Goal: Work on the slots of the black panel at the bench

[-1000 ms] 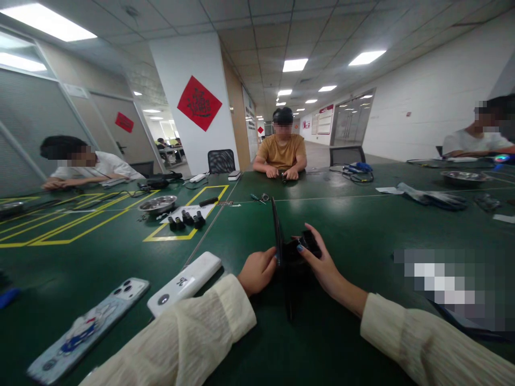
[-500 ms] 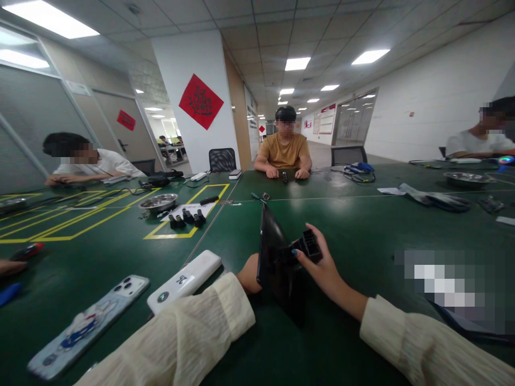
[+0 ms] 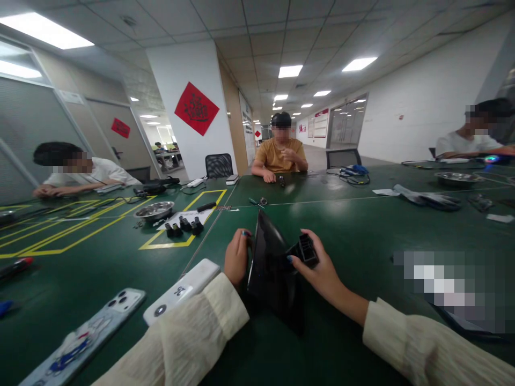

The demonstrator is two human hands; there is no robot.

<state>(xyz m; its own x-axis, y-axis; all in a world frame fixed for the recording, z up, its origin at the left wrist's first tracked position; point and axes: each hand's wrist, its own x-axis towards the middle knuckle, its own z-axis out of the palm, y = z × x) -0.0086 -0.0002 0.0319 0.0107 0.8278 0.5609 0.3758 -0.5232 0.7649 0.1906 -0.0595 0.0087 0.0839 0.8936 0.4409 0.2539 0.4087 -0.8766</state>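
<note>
I hold a black plastic part above the green table (image 3: 330, 225). Its broad glossy panel (image 3: 270, 268) is tilted up towards me and its lower end rests near the table. My left hand (image 3: 236, 256) grips the panel's left edge with curled fingers. My right hand (image 3: 317, 271) is wrapped round the ribbed black block (image 3: 306, 249) that sticks out on the part's right side. Both wrists wear cream knitted sleeves.
A white power bank (image 3: 182, 289) and a phone in a printed case (image 3: 86, 335) lie at my left. Farther off are a metal bowl (image 3: 154, 210), several small black parts (image 3: 184, 225) and yellow floor-tape lines. Three people sit round the table; gloves (image 3: 426, 197) lie right.
The black panel has turned from edge-on to face me more broadly. My left hand has slid up from its lower edge to its upper left edge. The person opposite raised a hand.
</note>
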